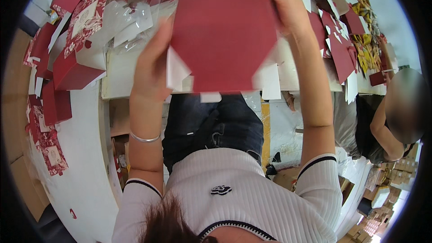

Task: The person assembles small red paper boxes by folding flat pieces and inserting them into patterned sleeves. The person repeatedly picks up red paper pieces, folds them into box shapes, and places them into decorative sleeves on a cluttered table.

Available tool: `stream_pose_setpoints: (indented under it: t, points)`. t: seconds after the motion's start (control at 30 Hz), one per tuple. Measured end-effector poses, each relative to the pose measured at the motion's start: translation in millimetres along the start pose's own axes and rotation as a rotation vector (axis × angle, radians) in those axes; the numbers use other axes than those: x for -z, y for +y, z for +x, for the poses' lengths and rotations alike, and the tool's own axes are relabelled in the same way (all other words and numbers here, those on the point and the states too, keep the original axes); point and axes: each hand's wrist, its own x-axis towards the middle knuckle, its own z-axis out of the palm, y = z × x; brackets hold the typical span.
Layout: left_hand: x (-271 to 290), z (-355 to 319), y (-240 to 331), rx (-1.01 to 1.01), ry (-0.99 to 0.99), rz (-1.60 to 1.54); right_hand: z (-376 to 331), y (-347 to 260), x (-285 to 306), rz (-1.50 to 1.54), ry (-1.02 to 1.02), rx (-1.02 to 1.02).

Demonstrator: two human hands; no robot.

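Observation:
A dark red paperboard box (pixel 225 31) with white inner flaps is held up in front of me over the table edge. My left hand (pixel 154 58) grips its left side, the fingers partly hidden and blurred. At the upper right corner my right hand (pixel 284 2) holds it, with fingers over the far edge and side. White flaps stick out at the box's near end: one white flap (pixel 177 69) beside my left hand, and another white flap (pixel 271 83) at the right. The red face looks flat and smooth.
Folded red boxes (pixel 74 69) and patterned red sleeves (pixel 50 153) lie at the left. Clear plastic bags (pixel 130 22) are behind my left hand. Red flat pieces (pixel 339 54) and yellow packets (pixel 369 49) lie at the right, near another person's arm (pixel 384 130).

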Motion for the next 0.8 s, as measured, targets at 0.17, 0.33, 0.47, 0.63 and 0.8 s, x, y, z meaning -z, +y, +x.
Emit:
stream_pose_setpoints:
  t: [0.17,0.33,0.47,0.63,0.8]
  points:
    - [10,-11,14,-0.308,-0.264,1.139,-11,9,14,0.128,0.268,-0.121]
    - [-12,12,7,-0.899,-0.295,1.524,-18,25,13,0.415,-0.097,-0.010]
    - [-15,6,-5,-0.862,-0.365,1.323,-18,26,-3,0.380,0.261,-0.077]
    - [-14,5,-7,-0.769,-0.432,1.068,-9,45,2,0.555,0.249,-0.044]
    - [-22,5,-7,-0.790,-0.346,1.194,-15,42,-10,0.453,0.262,0.144]
